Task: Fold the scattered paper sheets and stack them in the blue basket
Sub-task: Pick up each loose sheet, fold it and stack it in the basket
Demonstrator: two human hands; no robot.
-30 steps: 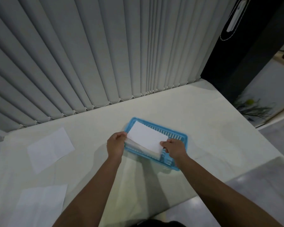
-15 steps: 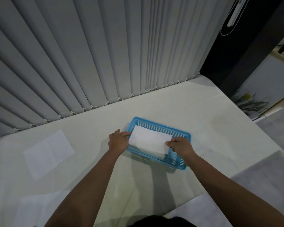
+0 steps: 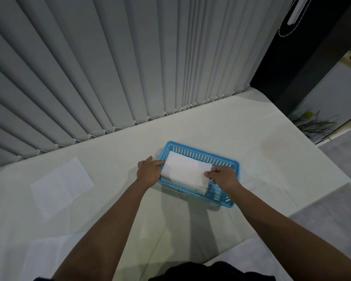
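Note:
A blue slotted basket (image 3: 223, 159) stands on the pale table a little right of centre. A folded white sheet (image 3: 184, 170) lies on a stack of folded paper inside it. My left hand (image 3: 149, 171) grips the sheet's left end at the basket's left rim. My right hand (image 3: 223, 177) pinches the sheet's right end over the basket's right part. An unfolded white sheet (image 3: 62, 183) lies flat on the table to the left. Another loose sheet (image 3: 43, 258) lies at the near left.
Grey vertical blinds (image 3: 130, 67) hang along the table's far edge. The table's right edge (image 3: 332, 179) drops to a grey floor. A dark wall and a twiggy plant (image 3: 310, 122) stand beyond the right corner. Another white sheet (image 3: 247, 254) shows at the near right.
The folded sheet has come down from a tilted position above the basket to lie flat on the stack. Both hands stayed on its ends. The camera moved slightly closer.

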